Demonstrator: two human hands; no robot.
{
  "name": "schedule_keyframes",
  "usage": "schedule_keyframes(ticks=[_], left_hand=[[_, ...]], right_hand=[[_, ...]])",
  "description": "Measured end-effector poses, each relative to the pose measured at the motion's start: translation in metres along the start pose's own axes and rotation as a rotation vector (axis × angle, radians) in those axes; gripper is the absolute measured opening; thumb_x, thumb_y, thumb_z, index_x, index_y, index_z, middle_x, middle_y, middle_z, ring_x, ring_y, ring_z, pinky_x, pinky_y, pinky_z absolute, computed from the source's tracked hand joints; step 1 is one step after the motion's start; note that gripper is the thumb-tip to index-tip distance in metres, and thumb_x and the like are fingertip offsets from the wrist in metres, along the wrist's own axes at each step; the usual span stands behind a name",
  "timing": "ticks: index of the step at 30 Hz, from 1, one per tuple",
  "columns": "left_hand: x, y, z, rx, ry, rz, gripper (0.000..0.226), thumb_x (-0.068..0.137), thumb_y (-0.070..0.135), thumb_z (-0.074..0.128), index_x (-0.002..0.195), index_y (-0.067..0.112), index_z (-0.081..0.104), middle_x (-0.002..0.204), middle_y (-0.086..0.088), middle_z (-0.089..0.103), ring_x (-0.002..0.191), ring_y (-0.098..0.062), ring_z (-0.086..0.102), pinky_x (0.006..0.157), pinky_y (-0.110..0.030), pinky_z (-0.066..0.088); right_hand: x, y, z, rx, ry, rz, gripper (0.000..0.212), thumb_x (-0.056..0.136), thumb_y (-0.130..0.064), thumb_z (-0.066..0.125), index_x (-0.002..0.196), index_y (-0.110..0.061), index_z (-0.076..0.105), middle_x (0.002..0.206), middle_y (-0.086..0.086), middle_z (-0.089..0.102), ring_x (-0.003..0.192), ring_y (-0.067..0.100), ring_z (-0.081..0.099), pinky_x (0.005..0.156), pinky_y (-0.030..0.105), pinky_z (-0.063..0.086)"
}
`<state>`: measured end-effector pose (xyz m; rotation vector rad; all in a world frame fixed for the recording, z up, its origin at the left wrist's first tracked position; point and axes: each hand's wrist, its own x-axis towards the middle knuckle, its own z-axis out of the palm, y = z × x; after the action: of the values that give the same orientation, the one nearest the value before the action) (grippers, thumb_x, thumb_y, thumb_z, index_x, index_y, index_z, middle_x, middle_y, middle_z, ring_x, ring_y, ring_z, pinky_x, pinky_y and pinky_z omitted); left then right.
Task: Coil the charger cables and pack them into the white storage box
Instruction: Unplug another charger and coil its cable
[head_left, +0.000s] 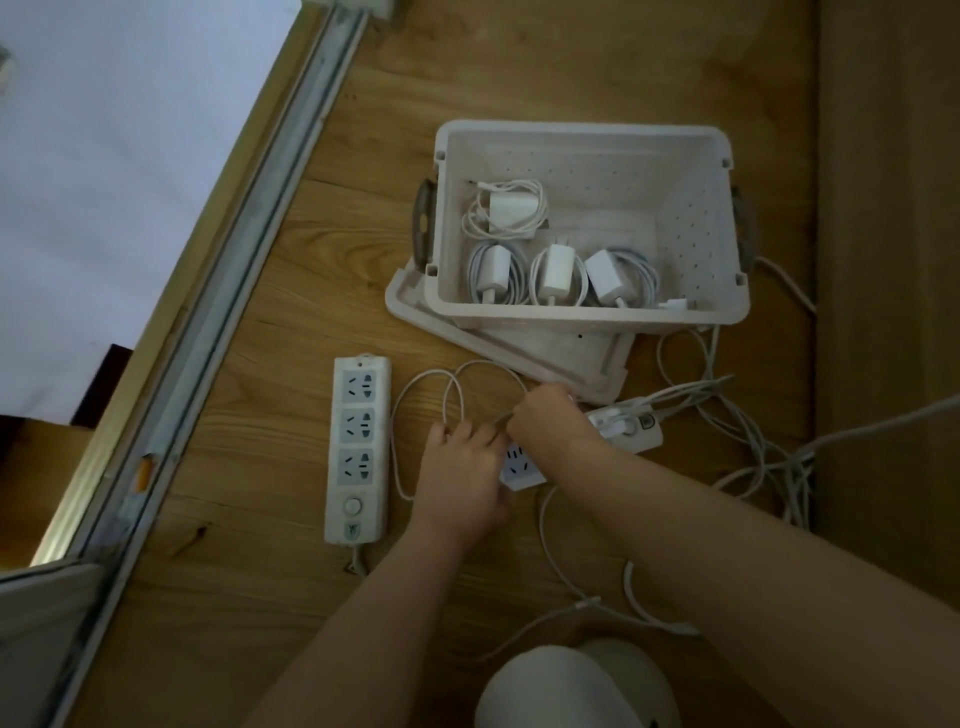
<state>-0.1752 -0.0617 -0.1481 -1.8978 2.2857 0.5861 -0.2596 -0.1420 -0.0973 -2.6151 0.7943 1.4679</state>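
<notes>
Four coiled chargers (558, 249) already lie in the white storage box (592, 312) just beyond the hands, while the left hand (465, 478) pinches the loops of a white cable (452, 387), the right hand (550, 415) grips its strand, and a tangle of cables (753, 441) to the right appears unpacked.

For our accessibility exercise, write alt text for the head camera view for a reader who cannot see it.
Two bare hands, left hand and right hand, loop a white cable on a wooden floor. Behind them an open white storage box holds four coiled chargers, and a three-socket power strip lies to the left.
</notes>
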Motion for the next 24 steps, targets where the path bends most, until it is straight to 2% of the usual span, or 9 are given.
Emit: schedule_keyframes(ticks=[5,8,10,13,16,19,21,22,24], left_hand=[[0.0,-0.001,-0.005,0.017,-0.01,-0.01,0.048,0.085,0.039,0.049,0.13,0.024,0.043,0.135,0.004,0.046,0.123,-0.018,0.038,0.1,-0.038,0.023],[0.0,0.002,-0.005,0.025,-0.036,-0.028,0.053,0.086,0.038,0.051,0.135,0.024,0.039,0.138,0.005,0.044,0.124,-0.019,0.037,0.101,-0.037,0.023],[0.003,0.002,-0.004,0.03,-0.033,-0.029,0.055,0.084,0.035,0.052,0.137,0.024,0.039,0.14,0.005,0.044,0.124,-0.019,0.037,0.099,-0.036,0.023],[0.003,0.004,-0.003,0.011,-0.03,-0.053,0.056,0.083,0.031,0.054,0.137,0.025,0.04,0.138,0.005,0.047,0.122,-0.019,0.038,0.098,-0.036,0.024],[-0.003,0.005,-0.002,-0.023,-0.034,-0.063,0.055,0.085,0.03,0.054,0.138,0.024,0.038,0.139,0.005,0.046,0.123,-0.02,0.036,0.099,-0.036,0.023],[-0.008,0.007,-0.009,-0.091,-0.105,-0.079,0.048,0.093,0.036,0.044,0.139,0.025,0.036,0.137,0.004,0.048,0.123,-0.021,0.036,0.102,-0.039,0.024],[-0.012,0.012,-0.02,-0.263,-0.181,-0.15,0.042,0.098,0.041,0.033,0.137,0.026,0.041,0.136,0.002,0.049,0.125,-0.021,0.036,0.104,-0.042,0.023],[-0.013,0.015,-0.026,-0.424,-0.185,-0.212,0.043,0.099,0.042,0.027,0.135,0.026,0.044,0.136,0.0,0.05,0.126,-0.022,0.038,0.105,-0.042,0.023],[-0.015,0.024,-0.054,-0.957,-0.128,-0.355,0.051,0.098,0.05,0.022,0.133,0.023,0.048,0.134,-0.001,0.053,0.126,-0.021,0.044,0.106,-0.04,0.028]], right_hand=[[-0.016,0.003,-0.022,-0.036,0.18,-0.037,0.024,0.095,-0.006,0.042,0.113,-0.009,0.058,0.115,0.004,0.058,0.106,0.025,0.057,0.082,0.034,0.051],[-0.023,0.012,-0.023,-0.002,0.212,0.054,0.022,0.093,-0.005,0.046,0.112,-0.007,0.057,0.115,0.005,0.057,0.105,0.024,0.056,0.082,0.034,0.05],[-0.03,0.019,-0.014,0.139,0.255,0.14,0.025,0.091,-0.008,0.049,0.116,-0.005,0.049,0.115,0.009,0.052,0.104,0.024,0.054,0.077,0.033,0.045],[-0.043,0.026,0.002,0.482,0.344,0.286,0.045,0.086,-0.027,0.059,0.12,-0.006,0.038,0.118,0.011,0.049,0.103,0.024,0.053,0.071,0.029,0.038],[-0.05,0.034,0.007,0.812,0.304,0.342,0.07,0.084,-0.048,0.059,0.131,-0.004,0.032,0.129,0.013,0.043,0.116,0.028,0.047,0.083,0.032,0.041],[-0.052,0.044,0.002,1.151,0.286,0.289,0.065,0.083,-0.044,0.062,0.128,-0.002,0.041,0.125,0.012,0.048,0.118,0.029,0.047,0.092,0.036,0.045],[-0.053,0.048,-0.002,1.349,0.301,0.254,0.052,0.079,-0.034,0.068,0.115,0.0,0.051,0.112,0.014,0.059,0.105,0.029,0.057,0.086,0.04,0.053],[-0.056,0.049,-0.006,1.432,0.313,0.272,0.055,0.076,-0.032,0.071,0.114,0.001,0.049,0.108,0.013,0.059,0.099,0.027,0.059,0.079,0.039,0.055],[-0.067,0.048,-0.016,1.557,0.337,0.301,0.074,0.073,-0.039,0.075,0.124,0.0,0.037,0.106,0.009,0.056,0.094,0.023,0.058,0.068,0.033,0.054]])
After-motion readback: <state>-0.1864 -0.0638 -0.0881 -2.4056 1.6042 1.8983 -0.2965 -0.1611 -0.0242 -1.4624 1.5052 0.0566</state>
